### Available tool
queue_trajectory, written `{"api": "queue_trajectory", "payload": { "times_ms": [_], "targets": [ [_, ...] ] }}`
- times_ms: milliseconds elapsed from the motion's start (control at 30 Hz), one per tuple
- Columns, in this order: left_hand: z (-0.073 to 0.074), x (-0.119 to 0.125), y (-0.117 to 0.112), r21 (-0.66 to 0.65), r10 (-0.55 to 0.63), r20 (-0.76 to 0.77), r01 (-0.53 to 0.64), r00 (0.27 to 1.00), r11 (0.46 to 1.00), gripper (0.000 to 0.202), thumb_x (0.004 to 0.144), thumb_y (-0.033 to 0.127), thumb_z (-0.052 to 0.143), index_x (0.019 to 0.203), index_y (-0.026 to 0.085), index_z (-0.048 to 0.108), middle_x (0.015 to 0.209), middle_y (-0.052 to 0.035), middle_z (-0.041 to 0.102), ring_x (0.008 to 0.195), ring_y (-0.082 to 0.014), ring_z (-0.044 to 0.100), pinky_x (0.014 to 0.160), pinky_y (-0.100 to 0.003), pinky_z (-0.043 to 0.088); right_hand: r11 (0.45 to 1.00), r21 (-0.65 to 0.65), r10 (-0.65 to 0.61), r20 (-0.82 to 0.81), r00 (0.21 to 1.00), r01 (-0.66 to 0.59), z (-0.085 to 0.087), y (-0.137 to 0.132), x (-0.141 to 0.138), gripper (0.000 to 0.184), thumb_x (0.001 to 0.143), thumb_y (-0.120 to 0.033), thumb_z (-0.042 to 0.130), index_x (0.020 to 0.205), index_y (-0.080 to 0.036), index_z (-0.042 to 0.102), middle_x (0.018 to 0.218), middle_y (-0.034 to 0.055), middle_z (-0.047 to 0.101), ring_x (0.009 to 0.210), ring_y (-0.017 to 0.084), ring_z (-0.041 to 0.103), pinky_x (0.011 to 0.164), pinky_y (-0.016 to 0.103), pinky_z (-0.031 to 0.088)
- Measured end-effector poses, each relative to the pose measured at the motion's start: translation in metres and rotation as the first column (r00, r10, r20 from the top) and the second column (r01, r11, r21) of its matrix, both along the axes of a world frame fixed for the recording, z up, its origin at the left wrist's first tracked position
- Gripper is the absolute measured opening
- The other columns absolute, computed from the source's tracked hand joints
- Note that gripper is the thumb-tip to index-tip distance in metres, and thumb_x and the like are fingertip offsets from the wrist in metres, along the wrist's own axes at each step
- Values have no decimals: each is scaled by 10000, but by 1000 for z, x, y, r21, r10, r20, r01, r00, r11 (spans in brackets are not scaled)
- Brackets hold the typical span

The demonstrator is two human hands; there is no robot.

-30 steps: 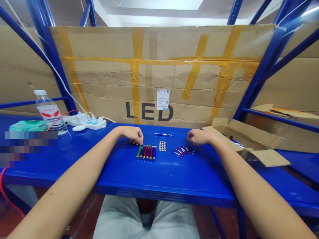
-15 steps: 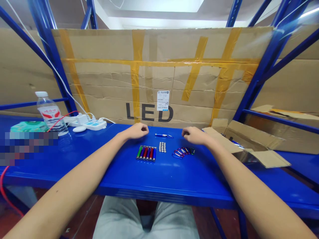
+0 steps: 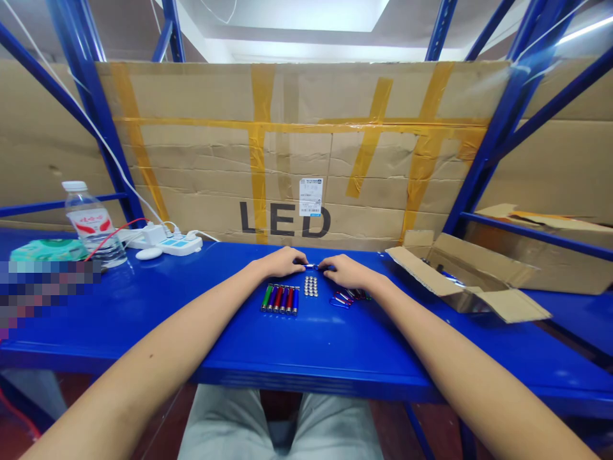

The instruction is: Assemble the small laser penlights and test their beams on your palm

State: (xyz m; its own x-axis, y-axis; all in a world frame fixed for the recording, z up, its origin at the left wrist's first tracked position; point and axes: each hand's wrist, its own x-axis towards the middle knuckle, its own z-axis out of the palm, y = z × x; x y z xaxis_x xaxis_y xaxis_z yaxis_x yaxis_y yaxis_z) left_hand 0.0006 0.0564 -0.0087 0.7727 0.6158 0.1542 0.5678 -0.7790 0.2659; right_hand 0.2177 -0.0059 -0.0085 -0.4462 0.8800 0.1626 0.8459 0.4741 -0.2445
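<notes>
With the slim blue-and-silver tube [image 3: 311, 266] as the dial's centre and twelve at the cardboard wall [image 3: 211, 172], the person's left hand [image 3: 286, 261] sits at nine and the right hand [image 3: 345, 271] at three. Fingertips meet its two ends; whether either hand pinches it or only touches it cannot be told. It is near the table's back edge, so room that way is short. Toward six, silver discs [image 3: 311, 286] stand in tight rows just beside it. Coloured tubes [image 3: 280, 300] line up at seven, and carabiners [image 3: 341, 300], partly hidden by the right hand, spread at about five. Beyond these, a broad stretch of blue table [image 3: 311, 351] runs to the front edge. The open carton [image 3: 431, 273] bounds three; the power strip [image 3: 179, 245] lies well apart, between nine and ten.
</notes>
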Motion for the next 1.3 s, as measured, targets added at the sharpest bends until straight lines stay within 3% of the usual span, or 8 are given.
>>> {"api": "queue_trajectory", "payload": {
  "times_ms": [200,333,500,733,867,967,1100,1300],
  "targets": [
    [-1,7,-1,94,76,-11,-74,997,993,124,832,265,597,858,173,677,854,-48,700,800,-189,618,687,-272,406,995,95,-15,-22,1000,17,-9,10,-4,221,821,-113,565,974,-180,711,1044,76,729,964,202,656,858,262,458],
    [-4,12,-3,180,55,-15,-51,998,982,166,856,228,563,982,159,646,963,-81,675,903,-215,601,761,-295,423,988,139,-63,-31,998,66,-15,17,-6,166,812,-112,586,938,-165,680,965,80,720,883,186,640,777,242,437],
    [-1,16,-12,336,-20,-27,28,999,942,281,942,201,390,1125,160,599,1033,-106,601,965,-221,577,831,-322,432,973,192,-110,-93,990,126,-13,15,-9,324,796,-82,558,1104,-132,647,872,77,706,791,172,613,708,238,407],
    [1,21,-26,364,35,-72,-7,997,931,416,814,34,409,1204,156,488,1088,-125,597,989,-228,590,810,-321,447,956,241,-139,-128,982,166,-3,7,-13,287,798,-89,540,1010,-141,726,861,89,676,803,183,590,744,260,407],
    [4,22,-31,419,59,-72,-24,996,908,279,925,189,378,1181,152,482,1036,-134,638,964,-254,614,767,-338,453,954,254,-93,-248,964,157,-3,5,-14,168,785,-93,583,894,-120,708,846,83,667,785,172,585,724,254,411],
    [7,20,-34,495,99,-82,-46,992,868,321,975,363,358,1185,161,493,983,-123,653,895,-260,635,716,-339,453,963,234,-41,-358,933,132,-4,4,-15,144,770,-107,620,899,-127,682,803,54,664,746,161,576,695,256,409],
    [7,18,-37,571,138,-96,-59,986,819,348,988,348,343,1285,210,462,937,-85,658,826,-232,645,666,-311,446,975,188,-20,-444,896,115,-5,6,-14,240,734,-94,645,965,-148,680,760,16,636,712,155,561,690,272,411],
    [7,16,-38,598,112,-86,-38,990,800,326,985,339,359,1255,217,494,945,-75,655,835,-216,640,657,-291,438,975,176,-36,-469,883,134,-6,8,-12,175,681,-126,689,851,-165,684,751,-4,539,712,149,533,689,282,419]
  ]
}}
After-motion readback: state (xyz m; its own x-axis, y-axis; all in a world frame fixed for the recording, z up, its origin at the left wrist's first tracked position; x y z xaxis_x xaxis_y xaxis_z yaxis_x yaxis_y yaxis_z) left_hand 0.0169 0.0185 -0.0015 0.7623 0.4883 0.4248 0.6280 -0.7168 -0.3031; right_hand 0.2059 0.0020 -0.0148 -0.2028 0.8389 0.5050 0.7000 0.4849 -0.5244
